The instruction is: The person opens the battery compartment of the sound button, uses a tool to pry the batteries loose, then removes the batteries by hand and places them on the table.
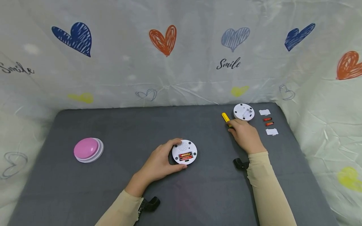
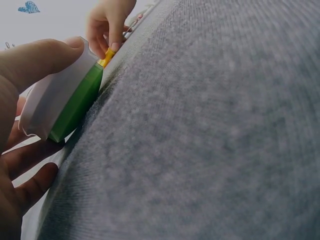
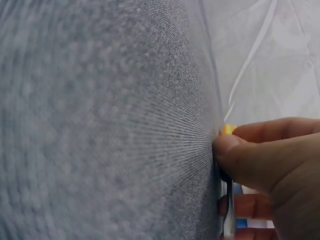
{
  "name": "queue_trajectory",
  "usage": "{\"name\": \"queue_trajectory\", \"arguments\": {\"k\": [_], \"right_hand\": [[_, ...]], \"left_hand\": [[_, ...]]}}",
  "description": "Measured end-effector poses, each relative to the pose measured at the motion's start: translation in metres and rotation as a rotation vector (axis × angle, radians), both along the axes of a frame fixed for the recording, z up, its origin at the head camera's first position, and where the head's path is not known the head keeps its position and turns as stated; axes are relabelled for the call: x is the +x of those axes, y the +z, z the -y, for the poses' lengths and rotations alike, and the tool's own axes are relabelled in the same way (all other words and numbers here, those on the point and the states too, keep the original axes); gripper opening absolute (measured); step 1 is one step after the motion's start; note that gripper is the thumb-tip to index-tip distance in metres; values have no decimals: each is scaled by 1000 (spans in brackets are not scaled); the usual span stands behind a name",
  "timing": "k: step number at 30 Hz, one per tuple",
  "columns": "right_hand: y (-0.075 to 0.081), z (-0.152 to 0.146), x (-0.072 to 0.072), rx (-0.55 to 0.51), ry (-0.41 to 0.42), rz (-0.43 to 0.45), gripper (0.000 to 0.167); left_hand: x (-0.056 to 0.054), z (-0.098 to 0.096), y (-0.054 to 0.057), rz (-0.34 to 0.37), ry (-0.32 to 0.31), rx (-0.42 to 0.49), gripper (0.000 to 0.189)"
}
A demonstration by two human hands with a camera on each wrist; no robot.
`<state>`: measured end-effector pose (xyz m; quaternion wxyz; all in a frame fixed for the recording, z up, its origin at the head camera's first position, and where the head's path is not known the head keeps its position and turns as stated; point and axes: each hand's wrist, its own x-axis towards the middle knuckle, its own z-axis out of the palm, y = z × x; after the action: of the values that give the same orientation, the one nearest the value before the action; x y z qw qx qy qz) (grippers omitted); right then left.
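My left hand (image 1: 159, 161) holds a round white push-button device (image 1: 181, 148) by its rim, thumb on one side and fingers on the other. Its underside faces up, and two red-and-gold batteries lie in the uncovered compartment. The left wrist view shows the device's green side (image 2: 77, 102) toward the cloth. Over at the far right, my right hand (image 1: 245, 133) pinches a yellow-handled screwdriver (image 1: 225, 117) low over the table. Its metal shaft (image 3: 229, 215) runs beneath the fingers in the right wrist view. Just beyond that hand lies a second white device (image 1: 244, 110), bottom up, compartment uncovered.
Two loose batteries (image 1: 267, 119) lie right of the second device, between one white battery cover (image 1: 264, 112) and another white cover (image 1: 272, 131). A pink-topped button (image 1: 86, 148) sits at the left. Grey cloth (image 1: 203, 194) covers the table; a printed curtain (image 1: 192, 72) hangs behind.
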<state>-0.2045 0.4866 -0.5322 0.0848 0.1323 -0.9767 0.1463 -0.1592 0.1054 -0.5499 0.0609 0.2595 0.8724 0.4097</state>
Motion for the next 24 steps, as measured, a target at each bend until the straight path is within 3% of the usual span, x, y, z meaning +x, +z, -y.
{"name": "queue_trajectory", "arguments": {"k": [6, 12, 18, 24], "right_hand": [[3, 1, -1, -24, -22, 23, 25], [11, 6, 1, -80, -30, 17, 52], [20, 14, 2, -281, -2, 22, 70], [31, 26, 8, -554, -3, 135, 55]], "left_hand": [[-2, -1, 1, -5, -2, 1, 88], [-2, 0, 1, 2, 1, 1, 88], [-2, -1, 2, 7, 8, -8, 88], [0, 0, 2, 13, 14, -21, 89]]}}
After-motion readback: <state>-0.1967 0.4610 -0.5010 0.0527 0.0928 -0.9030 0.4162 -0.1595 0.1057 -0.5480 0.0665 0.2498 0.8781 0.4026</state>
